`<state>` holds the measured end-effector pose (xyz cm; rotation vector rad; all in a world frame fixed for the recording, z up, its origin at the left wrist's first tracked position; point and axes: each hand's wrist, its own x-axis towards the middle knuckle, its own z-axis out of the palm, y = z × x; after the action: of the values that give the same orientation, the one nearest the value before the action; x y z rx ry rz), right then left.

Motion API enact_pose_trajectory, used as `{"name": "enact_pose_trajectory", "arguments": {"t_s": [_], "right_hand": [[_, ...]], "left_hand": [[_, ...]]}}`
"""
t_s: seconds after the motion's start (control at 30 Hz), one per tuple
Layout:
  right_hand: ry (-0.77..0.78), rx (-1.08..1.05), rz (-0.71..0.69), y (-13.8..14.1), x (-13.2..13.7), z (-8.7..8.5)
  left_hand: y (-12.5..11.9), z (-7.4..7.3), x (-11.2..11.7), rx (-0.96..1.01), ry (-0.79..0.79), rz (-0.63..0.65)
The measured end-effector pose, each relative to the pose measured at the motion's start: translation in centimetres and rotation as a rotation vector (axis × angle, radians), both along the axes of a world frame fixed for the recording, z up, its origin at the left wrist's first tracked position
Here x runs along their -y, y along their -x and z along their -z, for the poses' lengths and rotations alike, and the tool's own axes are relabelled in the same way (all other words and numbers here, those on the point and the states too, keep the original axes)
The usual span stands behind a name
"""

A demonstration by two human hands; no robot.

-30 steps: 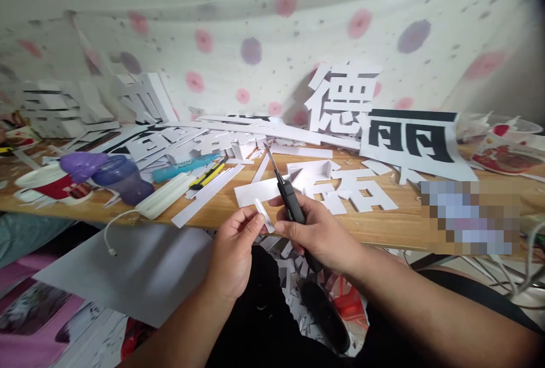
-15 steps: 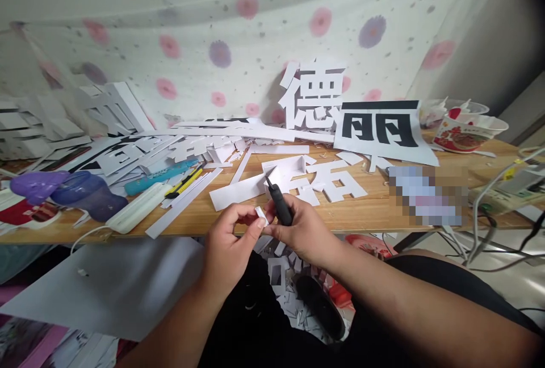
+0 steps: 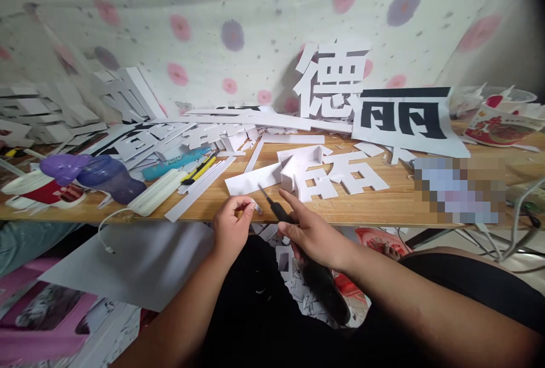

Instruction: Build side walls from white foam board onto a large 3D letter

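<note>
Pinching a small white piece (image 3: 257,208) now, the left hand (image 3: 230,230) has thumb and fingers together on it, right above the front edge of the wooden table (image 3: 361,208)! Over on the other side, the right hand (image 3: 313,237) is clamped around a black-handled tool (image 3: 279,212), index finger stretched along towards the table, thin tip slanting up and leftward just beyond the piece.

Room to work? A band of bare wood runs along the front edge to the right, below the white cut-out shape (image 3: 351,157), whose left part carries raised walls. Ahead of the hands it is tighter: a long white strip (image 3: 254,179) lies just past the tip, reaching up to those walls. To the left, a white case (image 3: 156,192) and a yellow cutter (image 3: 200,170) crowd the front.

And there's the change! Half a second ago the fingers of both hands were almost meeting at the piece, tool close by; now a clear gap splits them, the right hand has drawn off, and the handle leans further over to the left.
</note>
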<state>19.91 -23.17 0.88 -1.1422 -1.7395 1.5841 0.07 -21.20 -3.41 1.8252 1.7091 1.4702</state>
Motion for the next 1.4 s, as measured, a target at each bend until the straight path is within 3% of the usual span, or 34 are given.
{"name": "enact_pose_trajectory", "arguments": {"t_s": [0.13, 0.37, 0.53, 0.77, 1.13, 1.4], "right_hand": [[-0.041, -0.024, 0.085, 0.5, 0.4, 0.7], [0.327, -0.347, 0.107, 1.0, 0.7, 0.9], [0.481, -0.361, 0.097, 0.9, 1.0, 1.1], [0.417, -0.268, 0.049, 0.8, 1.2, 0.5], [0.16, -0.054, -0.016, 1.0, 1.7, 0.8], [0.144, -0.039, -0.033, 1.1, 1.6, 1.1]], "left_hand": [[0.0, 0.4, 0.1, -0.007, -0.006, -0.003], [-0.3, 0.1, 0.0, -0.026, -0.034, 0.003], [-0.4, 0.2, -0.2, -0.051, -0.046, -0.006], [-0.4, 0.1, -0.2, -0.079, -0.045, -0.024], [-0.4, 0.1, -0.2, -0.091, -0.042, -0.03], [-0.2, 0.2, -0.3, -0.097, -0.05, -0.027]]}}
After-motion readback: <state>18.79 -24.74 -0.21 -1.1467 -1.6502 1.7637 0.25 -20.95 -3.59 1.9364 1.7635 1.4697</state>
